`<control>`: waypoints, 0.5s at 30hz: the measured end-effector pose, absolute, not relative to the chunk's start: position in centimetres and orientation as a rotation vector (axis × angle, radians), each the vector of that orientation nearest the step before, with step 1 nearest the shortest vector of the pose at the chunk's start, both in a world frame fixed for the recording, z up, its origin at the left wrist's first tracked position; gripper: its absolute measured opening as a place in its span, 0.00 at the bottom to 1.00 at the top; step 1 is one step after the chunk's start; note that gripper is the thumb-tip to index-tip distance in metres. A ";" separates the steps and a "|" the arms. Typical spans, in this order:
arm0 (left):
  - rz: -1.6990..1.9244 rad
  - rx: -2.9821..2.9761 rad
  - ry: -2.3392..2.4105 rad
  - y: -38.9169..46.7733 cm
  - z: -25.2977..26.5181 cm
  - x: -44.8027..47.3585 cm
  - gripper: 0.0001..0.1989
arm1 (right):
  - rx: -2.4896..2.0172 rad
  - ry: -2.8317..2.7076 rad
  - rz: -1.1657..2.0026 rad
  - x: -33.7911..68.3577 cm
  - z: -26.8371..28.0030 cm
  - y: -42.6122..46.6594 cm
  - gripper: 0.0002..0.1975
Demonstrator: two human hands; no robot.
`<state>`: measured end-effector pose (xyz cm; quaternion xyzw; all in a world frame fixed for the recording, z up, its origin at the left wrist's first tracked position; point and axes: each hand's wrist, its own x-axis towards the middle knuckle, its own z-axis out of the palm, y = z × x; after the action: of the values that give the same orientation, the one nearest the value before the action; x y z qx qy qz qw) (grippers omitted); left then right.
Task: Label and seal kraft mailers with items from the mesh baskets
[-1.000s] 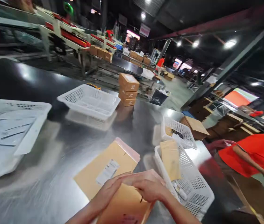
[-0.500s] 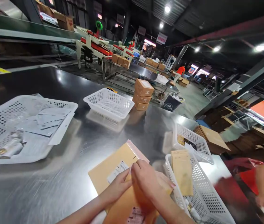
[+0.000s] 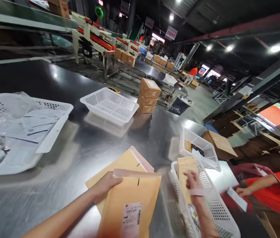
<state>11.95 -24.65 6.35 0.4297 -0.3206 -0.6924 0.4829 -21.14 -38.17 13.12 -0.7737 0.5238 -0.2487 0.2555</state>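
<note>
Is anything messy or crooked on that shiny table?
Nothing looks spilled or broken. The stack of boxes is a bit crooked, its top box twisted. The left hand holds the top envelope askew over another envelope.

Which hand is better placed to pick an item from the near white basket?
Right. The right hand is already inside the near basket, while the left hand grips the top padded envelope.

empty white basket (image 3: 110,105) mid-table | stacked cartons (image 3: 149,96) just right of it | paper-filled basket (image 3: 18,132) far left of it
</note>
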 end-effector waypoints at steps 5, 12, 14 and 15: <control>-1.592 1.273 -0.865 -23.9 7.4 12.6 0.33 | -1.512 1.194 -0.591 -18.7 9.2 -37.3 0.32; -1.713 1.350 -0.888 -22.6 8.4 14.2 0.20 | -1.165 1.050 -0.478 -16.5 8.2 -37.2 0.14; -1.709 1.351 -1.023 -22.6 9.1 14.7 0.17 | -1.125 1.038 -0.462 -16.9 8.4 -37.0 0.14; -1.712 1.355 -1.113 -22.6 9.6 15.0 0.17 | -1.105 1.030 -0.452 -17.1 8.6 -36.8 0.14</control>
<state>15.01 -22.57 9.56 0.5202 -0.4272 -0.6574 0.3388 -17.13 -36.83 8.60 -0.4972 0.4634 -0.2035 0.7048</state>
